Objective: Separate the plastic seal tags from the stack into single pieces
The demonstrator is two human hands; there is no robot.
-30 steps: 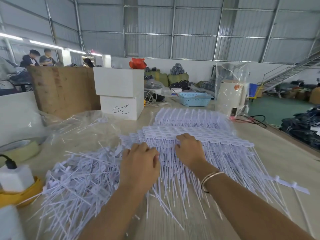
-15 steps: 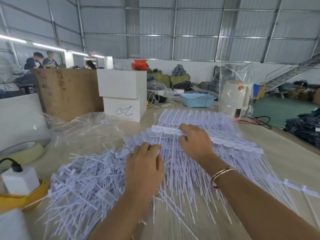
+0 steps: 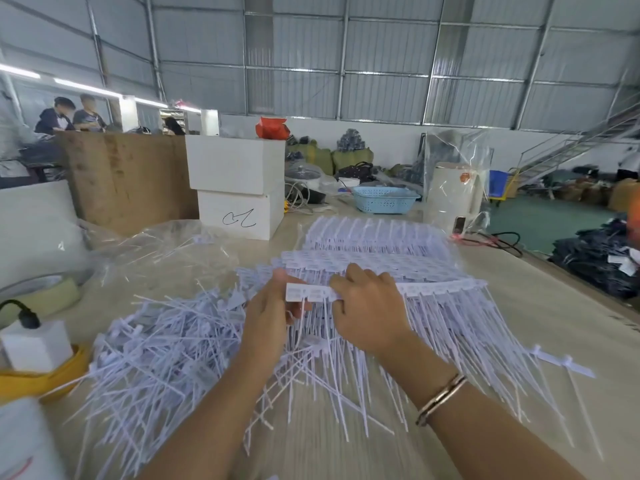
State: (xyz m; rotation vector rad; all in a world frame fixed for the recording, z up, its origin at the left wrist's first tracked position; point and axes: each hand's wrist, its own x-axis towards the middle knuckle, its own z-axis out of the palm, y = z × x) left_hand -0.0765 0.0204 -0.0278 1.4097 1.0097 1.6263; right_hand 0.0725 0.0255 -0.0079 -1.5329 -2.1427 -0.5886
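blue basket (image 3: 383, 200) beyond tag stack (image 3: 377, 244)

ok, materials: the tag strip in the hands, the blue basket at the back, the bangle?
Tag strip: looks like matte white moulded plastic, with thin tails that bend. Blue basket: probably plastic, one piece with perforated walls. Bangle on the right wrist: looks like polished metal, gold tone with bright glints.

I see a corrugated metal wall (image 3: 381, 57) with steel framing rising behind two stacked white boxes (image 3: 239, 185). Left of the boxes stands a wooden partition (image 3: 128, 178) under strip lights (image 3: 83, 85); far right of them a metal staircase (image 3: 568, 147) climbs above a green floor (image 3: 540, 220).
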